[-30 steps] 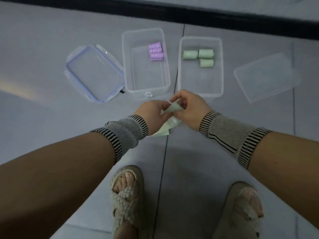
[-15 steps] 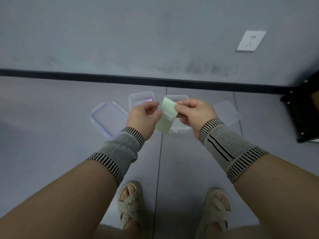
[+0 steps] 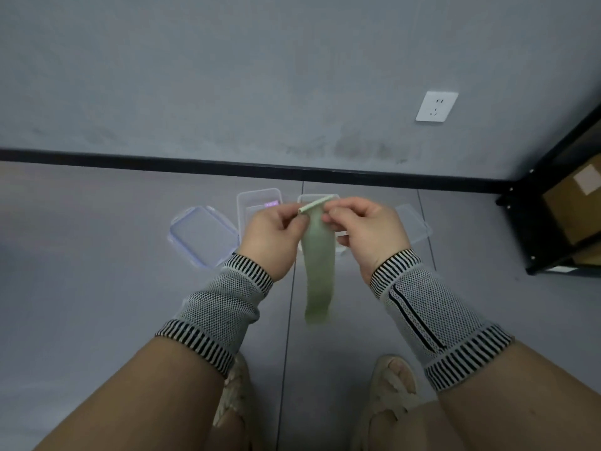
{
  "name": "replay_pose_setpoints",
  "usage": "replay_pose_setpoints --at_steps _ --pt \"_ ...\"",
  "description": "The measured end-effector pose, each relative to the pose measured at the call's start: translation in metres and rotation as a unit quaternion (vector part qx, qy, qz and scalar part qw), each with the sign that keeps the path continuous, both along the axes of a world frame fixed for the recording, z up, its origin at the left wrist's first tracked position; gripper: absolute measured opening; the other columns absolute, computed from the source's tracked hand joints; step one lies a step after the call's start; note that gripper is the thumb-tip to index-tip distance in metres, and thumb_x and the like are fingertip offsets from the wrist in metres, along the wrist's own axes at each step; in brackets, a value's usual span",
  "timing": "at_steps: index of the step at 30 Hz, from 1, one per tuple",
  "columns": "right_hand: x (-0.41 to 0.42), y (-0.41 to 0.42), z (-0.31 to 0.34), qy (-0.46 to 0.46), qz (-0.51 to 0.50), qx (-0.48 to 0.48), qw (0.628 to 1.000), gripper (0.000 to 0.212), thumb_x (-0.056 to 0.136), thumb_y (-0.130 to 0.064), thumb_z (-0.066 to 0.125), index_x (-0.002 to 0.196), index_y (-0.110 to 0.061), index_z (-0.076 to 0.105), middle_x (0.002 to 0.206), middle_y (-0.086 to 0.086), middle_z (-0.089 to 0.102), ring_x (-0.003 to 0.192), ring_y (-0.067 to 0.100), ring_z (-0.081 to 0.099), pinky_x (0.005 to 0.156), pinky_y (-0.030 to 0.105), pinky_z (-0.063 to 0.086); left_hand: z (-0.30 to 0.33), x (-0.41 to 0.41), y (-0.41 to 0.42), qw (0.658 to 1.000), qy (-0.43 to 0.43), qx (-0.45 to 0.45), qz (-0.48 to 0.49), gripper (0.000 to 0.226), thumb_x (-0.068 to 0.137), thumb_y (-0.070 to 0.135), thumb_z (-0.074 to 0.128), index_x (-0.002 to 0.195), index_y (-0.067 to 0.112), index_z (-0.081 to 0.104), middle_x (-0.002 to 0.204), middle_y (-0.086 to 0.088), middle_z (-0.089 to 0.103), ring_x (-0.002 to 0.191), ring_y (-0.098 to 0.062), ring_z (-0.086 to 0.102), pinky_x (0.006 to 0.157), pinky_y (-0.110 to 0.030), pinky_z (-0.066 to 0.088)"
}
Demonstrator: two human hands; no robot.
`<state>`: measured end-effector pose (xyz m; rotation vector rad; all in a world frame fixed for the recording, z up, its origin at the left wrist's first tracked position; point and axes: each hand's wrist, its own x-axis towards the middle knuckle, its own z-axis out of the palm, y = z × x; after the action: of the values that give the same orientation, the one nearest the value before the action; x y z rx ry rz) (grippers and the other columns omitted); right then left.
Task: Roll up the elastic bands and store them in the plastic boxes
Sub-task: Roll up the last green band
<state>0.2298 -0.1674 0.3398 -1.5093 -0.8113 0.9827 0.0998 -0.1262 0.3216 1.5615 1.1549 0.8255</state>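
Observation:
A pale green elastic band (image 3: 318, 265) hangs straight down between my hands. My left hand (image 3: 271, 237) and my right hand (image 3: 367, 232) each pinch its top edge, which is folded into a narrow strip. Behind them on the floor stand two clear plastic boxes. The left box (image 3: 257, 198) holds purple rolls (image 3: 271, 204). The right box (image 3: 309, 198) is mostly hidden by my hands and the band, so its contents do not show.
A clear lid with a blue rim (image 3: 203, 236) lies left of the boxes, another clear lid (image 3: 414, 224) to their right. A black shelf (image 3: 559, 219) with cardboard boxes stands at the right, by the wall. My sandalled feet (image 3: 388, 385) are below.
My view has tilted up from the floor to the wall. The band, bunched between my hands before, now hangs full length, gripped at its top edge.

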Motion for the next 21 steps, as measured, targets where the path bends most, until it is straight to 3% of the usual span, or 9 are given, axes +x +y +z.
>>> replay_pose_setpoints --at_steps 2,4,6,10,18,21 --pt "0.008 -0.002 0.000 -0.077 -0.027 0.029 0.996 0.014 0.083 -0.009 0.067 0.080 -0.022 0.068 0.073 -0.008 0.064 0.062 -0.004 0.057 0.063 0.015 0.048 0.001 -0.003 0.002 1.000 0.004 -0.008 -0.013 0.028 0.093 0.014 0.053 0.084 0.037 0.065 0.081 0.007 0.071 0.083 -0.017 0.067 0.088 -0.043 0.053" --pt "0.015 -0.003 0.000 -0.145 -0.009 0.043 0.989 0.014 0.083 -0.013 0.069 0.089 -0.026 0.067 0.085 -0.010 0.064 0.073 -0.001 0.058 0.071 0.014 0.050 0.000 -0.005 0.003 0.999 0.022 -0.006 -0.032 0.017 0.087 0.025 0.053 0.086 0.036 0.066 0.087 0.002 0.072 0.089 -0.021 0.067 0.089 -0.047 0.052" --pt "0.017 -0.003 -0.005 -0.174 0.034 0.043 0.983 0.019 0.083 -0.011 0.068 0.092 -0.028 0.067 0.091 -0.011 0.066 0.079 -0.001 0.060 0.075 0.013 0.050 -0.003 -0.007 0.005 0.999 0.028 -0.005 -0.045 0.012 0.083 0.028 0.051 0.086 0.032 0.063 0.077 0.005 0.069 0.082 -0.023 0.065 0.086 -0.050 0.052" --pt "0.015 0.002 -0.017 -0.169 0.055 0.041 0.983 0.023 0.082 -0.005 0.068 0.083 -0.028 0.066 0.076 -0.010 0.063 0.067 -0.006 0.057 0.070 0.010 0.047 -0.006 -0.007 0.011 0.999 0.024 -0.009 -0.032 0.010 0.078 0.033 0.050 0.079 0.024 0.055 0.056 0.010 0.055 0.068 -0.021 0.053 0.081 -0.056 0.050" --pt "0.019 0.012 -0.025 -0.114 0.059 0.038 0.991 0.023 0.080 -0.001 0.069 0.072 -0.022 0.061 0.073 -0.003 0.065 0.063 0.005 0.058 0.064 0.022 0.051 -0.012 0.003 0.017 0.996 -0.015 -0.065 -0.064 0.017 0.080 0.029 0.047 0.081 0.023 0.064 0.079 -0.008 0.062 0.079 -0.028 0.056 0.088 -0.059 0.047" --pt "0.020 0.013 -0.025 -0.108 0.034 0.043 0.993 0.020 0.080 0.000 0.067 0.076 -0.020 0.062 0.074 0.000 0.064 0.066 0.009 0.058 0.065 0.021 0.051 -0.012 0.006 0.018 0.995 -0.033 -0.084 -0.049 0.017 0.077 0.028 0.051 0.069 0.020 0.063 0.076 -0.013 0.056 0.076 -0.026 0.052 0.088 -0.060 0.045"
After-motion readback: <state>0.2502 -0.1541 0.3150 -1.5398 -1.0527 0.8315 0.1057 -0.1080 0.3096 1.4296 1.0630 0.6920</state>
